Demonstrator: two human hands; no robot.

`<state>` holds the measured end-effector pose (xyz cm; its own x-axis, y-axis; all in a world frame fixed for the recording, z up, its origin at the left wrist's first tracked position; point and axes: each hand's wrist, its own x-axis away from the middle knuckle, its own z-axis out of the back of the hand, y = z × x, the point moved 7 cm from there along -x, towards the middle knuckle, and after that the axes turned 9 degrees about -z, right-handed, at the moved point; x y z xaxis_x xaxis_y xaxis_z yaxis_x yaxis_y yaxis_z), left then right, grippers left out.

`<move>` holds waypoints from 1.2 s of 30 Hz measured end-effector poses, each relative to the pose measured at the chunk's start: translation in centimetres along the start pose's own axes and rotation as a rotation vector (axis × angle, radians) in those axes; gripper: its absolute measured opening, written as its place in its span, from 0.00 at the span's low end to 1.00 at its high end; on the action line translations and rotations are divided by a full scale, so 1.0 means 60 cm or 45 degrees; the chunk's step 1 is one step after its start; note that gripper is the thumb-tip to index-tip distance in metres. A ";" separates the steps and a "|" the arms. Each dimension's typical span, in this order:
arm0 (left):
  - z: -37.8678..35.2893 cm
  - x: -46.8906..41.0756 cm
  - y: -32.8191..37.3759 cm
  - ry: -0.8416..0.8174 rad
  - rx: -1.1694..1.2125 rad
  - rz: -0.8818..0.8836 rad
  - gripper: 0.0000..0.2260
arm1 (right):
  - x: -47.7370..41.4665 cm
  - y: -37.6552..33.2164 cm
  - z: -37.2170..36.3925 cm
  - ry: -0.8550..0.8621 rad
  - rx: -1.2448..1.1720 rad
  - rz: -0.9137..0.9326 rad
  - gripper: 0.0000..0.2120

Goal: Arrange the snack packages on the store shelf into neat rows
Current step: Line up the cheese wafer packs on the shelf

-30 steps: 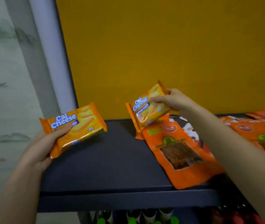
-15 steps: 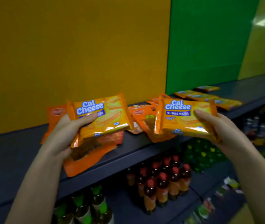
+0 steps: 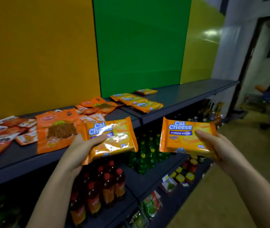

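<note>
The left hand [image 3: 81, 150] grips one Cal Cheese pack [image 3: 114, 140], thumb across its front. The right hand [image 3: 213, 145] grips a second pack [image 3: 185, 139] the same way. Both packs are in the air before the front edge of the shelf [image 3: 188, 94], not yet on it. Best, I think, is to continue the row of same packs [image 3: 137, 101] there, flat, labels one direction, sides parallel w/ the front edge, and not to put them on the big orange pouch [image 3: 57, 129]. Vs. 0.5 s ago, both packs are further right along the edge and that row looks nearer.
</note>
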<state>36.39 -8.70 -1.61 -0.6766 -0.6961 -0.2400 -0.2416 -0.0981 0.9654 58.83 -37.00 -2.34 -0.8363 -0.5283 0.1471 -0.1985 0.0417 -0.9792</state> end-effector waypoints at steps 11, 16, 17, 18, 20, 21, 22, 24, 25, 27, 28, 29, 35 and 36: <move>-0.229 -0.119 -0.029 -0.059 -0.047 -0.038 0.08 | -0.149 -0.043 0.163 0.004 0.007 0.028 0.14; -0.301 -0.216 -0.034 -0.050 -0.048 -0.142 0.08 | -0.269 -0.076 0.220 0.009 0.023 0.050 0.12; -0.314 -0.240 -0.032 -0.040 -0.055 -0.158 0.07 | -0.296 -0.089 0.226 0.009 0.038 0.052 0.11; -0.327 -0.263 -0.028 -0.024 -0.071 -0.174 0.06 | -0.323 -0.102 0.231 0.007 0.049 0.056 0.11; -0.350 -0.309 -0.022 0.006 -0.109 -0.203 0.05 | -0.376 -0.129 0.239 0.000 0.062 0.072 0.10; -0.361 -0.331 -0.021 0.020 -0.124 -0.214 0.05 | -0.402 -0.142 0.241 -0.006 0.066 0.080 0.10; -0.373 -0.351 -0.020 0.036 -0.137 -0.218 0.04 | -0.428 -0.153 0.244 -0.013 0.067 0.084 0.10; -0.394 -0.389 -0.021 0.062 -0.158 -0.215 0.04 | -0.478 -0.169 0.245 -0.040 0.063 0.086 0.09; -0.403 -0.407 -0.022 0.070 -0.170 -0.208 0.04 | -0.502 -0.174 0.242 -0.065 0.066 0.084 0.09; -0.418 -0.441 -0.025 0.091 -0.216 -0.186 0.04 | -0.549 -0.182 0.233 -0.121 0.065 0.070 0.08; -0.423 -0.459 -0.028 0.107 -0.246 -0.181 0.04 | -0.572 -0.185 0.228 -0.151 0.053 0.060 0.08; -0.427 -0.476 -0.031 0.125 -0.270 -0.181 0.04 | -0.595 -0.188 0.222 -0.183 0.047 0.051 0.07; -0.464 -0.564 -0.059 0.196 -0.391 -0.137 0.08 | -0.725 -0.198 0.200 -0.376 0.051 0.009 0.11; -0.472 -0.581 -0.062 0.217 -0.427 -0.131 0.07 | -0.746 -0.202 0.199 -0.400 0.061 0.002 0.11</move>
<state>80.56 -4.19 6.05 -0.5287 -0.7758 -0.3445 -0.0425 -0.3811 0.9235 104.78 -23.95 1.26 -0.6361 -0.7648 0.1027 -0.1669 0.0064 -0.9860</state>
